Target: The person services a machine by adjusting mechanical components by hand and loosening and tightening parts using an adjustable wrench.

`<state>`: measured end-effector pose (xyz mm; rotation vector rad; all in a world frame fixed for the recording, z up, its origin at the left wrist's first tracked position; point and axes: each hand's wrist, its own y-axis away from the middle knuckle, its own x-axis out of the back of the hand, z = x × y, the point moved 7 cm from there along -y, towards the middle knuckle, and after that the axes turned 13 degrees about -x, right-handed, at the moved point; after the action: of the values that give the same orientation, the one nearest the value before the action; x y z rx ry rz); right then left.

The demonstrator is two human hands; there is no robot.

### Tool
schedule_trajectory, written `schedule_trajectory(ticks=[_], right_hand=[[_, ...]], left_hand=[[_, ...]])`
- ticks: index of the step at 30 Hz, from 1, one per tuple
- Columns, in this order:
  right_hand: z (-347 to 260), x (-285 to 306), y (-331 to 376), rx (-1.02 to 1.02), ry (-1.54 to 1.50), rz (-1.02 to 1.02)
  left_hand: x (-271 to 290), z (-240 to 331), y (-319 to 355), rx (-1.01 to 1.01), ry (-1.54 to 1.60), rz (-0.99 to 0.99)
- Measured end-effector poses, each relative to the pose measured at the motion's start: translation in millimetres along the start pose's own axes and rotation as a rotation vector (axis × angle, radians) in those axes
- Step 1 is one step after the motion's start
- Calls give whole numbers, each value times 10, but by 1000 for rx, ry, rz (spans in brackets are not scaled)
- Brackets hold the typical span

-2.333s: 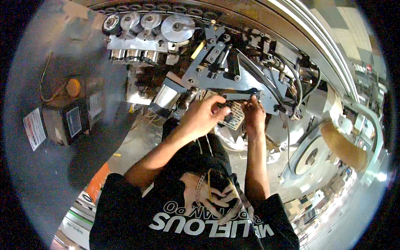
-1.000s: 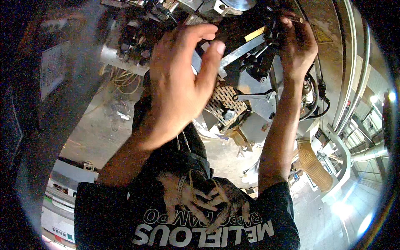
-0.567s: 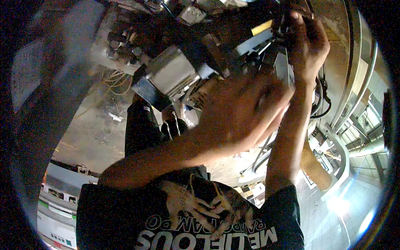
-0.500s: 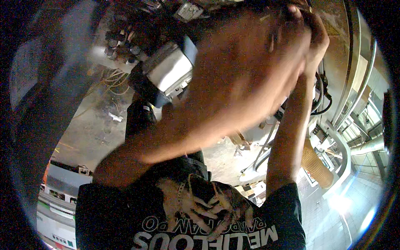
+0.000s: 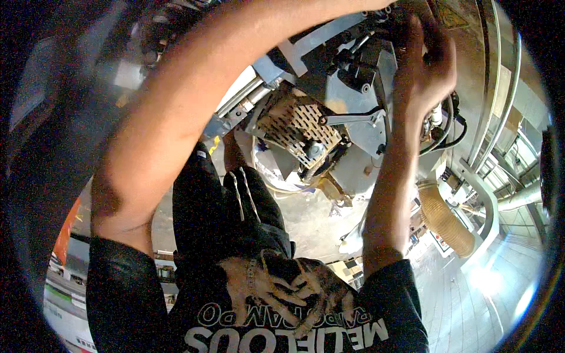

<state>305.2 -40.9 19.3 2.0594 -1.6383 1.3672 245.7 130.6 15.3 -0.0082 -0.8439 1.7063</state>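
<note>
My right hand (image 5: pixel 428 73) is raised at the upper right, beside a dark machine assembly. Its fingers curl in shadow, and whatever they grip cannot be made out. From the lower left my left arm stretches across to the top edge, where only a sliver of my left hand (image 5: pixel 379 3) shows; its fingers are hidden. Below the hands, a combination wrench (image 5: pixel 353 119) lies across a blue-grey machine plate (image 5: pixel 353 88). Left of it is a dirty slotted metal panel (image 5: pixel 291 126) with a round metal piece (image 5: pixel 315 149) at its lower edge.
Black hoses (image 5: pixel 460 132) loop to the right of my right forearm. Further right are a tan ribbed duct (image 5: pixel 444 220) and long metal rails (image 5: pixel 503 100). A blue-grey bracket (image 5: pixel 294 59) juts out beside my left forearm.
My left arm has swung up and left, its hand now at the top edge. This uncovers the wrench, the slotted panel and the machine plate. My right hand has shifted slightly down.
</note>
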Motion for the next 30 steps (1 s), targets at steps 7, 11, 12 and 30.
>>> schedule_trajectory(ticks=[7,11,12,30], right_hand=[[672,357,1053,-80,639,57],[1094,274,1037,-172,758,-93],[1277,422,1005,-209,741,-146],[1204,242,871,-291,901,107]], left_hand=[[109,-26,-155,7,62,-76],[148,-147,-300,29,34,-120],[30,-155,-263,-32,81,-102],[-84,-328,-491,159,29,-143]])
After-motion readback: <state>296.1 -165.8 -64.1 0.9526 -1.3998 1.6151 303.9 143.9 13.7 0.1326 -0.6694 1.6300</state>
